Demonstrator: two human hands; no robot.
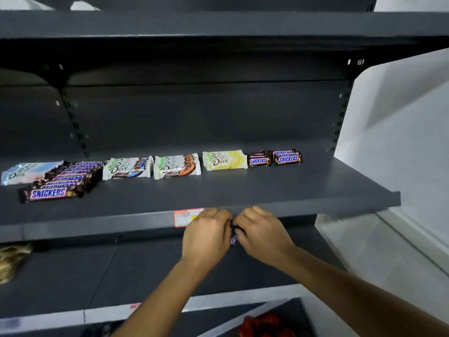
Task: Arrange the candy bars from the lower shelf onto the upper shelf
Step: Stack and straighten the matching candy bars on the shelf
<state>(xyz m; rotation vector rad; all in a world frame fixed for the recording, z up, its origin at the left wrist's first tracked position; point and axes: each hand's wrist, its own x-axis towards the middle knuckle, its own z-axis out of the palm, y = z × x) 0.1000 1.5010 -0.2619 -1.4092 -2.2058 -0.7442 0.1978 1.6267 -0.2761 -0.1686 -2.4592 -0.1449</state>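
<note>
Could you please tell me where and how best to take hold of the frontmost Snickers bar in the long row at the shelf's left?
Probably at its middle, pinched across the narrow width, coming from the front and above. The frontmost Snickers bar lies label up with its long side along the shelf edge, free in front, with the rest of the row packed close behind.

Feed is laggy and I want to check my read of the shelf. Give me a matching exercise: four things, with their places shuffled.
Things:
1. yellow Dove stack
2. long Snickers row
3. price label
4. held candy bar

Places:
A. gripped between left hand and right hand
B. toward the left end of the upper shelf
C. stuck on that shelf's front edge
D. just left of the small Snickers stacks

Pairs: 1-D, 2-B, 3-C, 4-A
</note>
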